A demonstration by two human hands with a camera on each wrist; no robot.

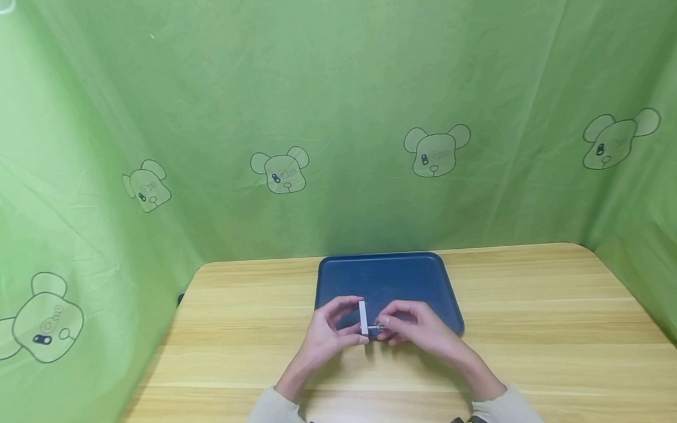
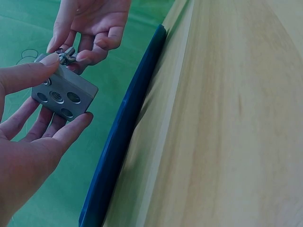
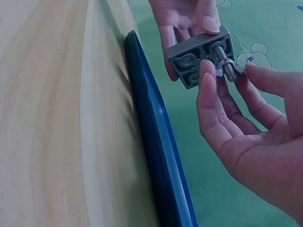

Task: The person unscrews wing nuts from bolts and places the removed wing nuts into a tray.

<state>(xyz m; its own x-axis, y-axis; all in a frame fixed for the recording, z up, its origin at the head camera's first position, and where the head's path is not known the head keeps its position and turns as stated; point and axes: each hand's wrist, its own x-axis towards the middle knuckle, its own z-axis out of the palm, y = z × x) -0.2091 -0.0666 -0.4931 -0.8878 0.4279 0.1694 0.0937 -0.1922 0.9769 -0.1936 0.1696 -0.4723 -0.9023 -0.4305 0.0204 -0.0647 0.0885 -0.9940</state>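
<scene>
My left hand (image 1: 327, 335) grips a grey rectangular block (image 1: 363, 317) by its edges, thumb on one side and fingertips on the other. Several round holes pass through the flat face of the block, seen in the left wrist view; the face in the right wrist view is recessed and ribbed. From that ribbed face sticks out a threaded bolt (image 3: 230, 72) carrying a wing nut (image 3: 239, 69). With thumb and fingers, my right hand (image 1: 426, 330) pinches the wing nut at its wings. Both hands are raised over the near edge of a blue tray (image 1: 385, 278).
The tray lies on a light wooden table (image 1: 253, 320) towards its far edge. Green curtains (image 1: 345, 80) with bear-head drawings stand behind and at both sides.
</scene>
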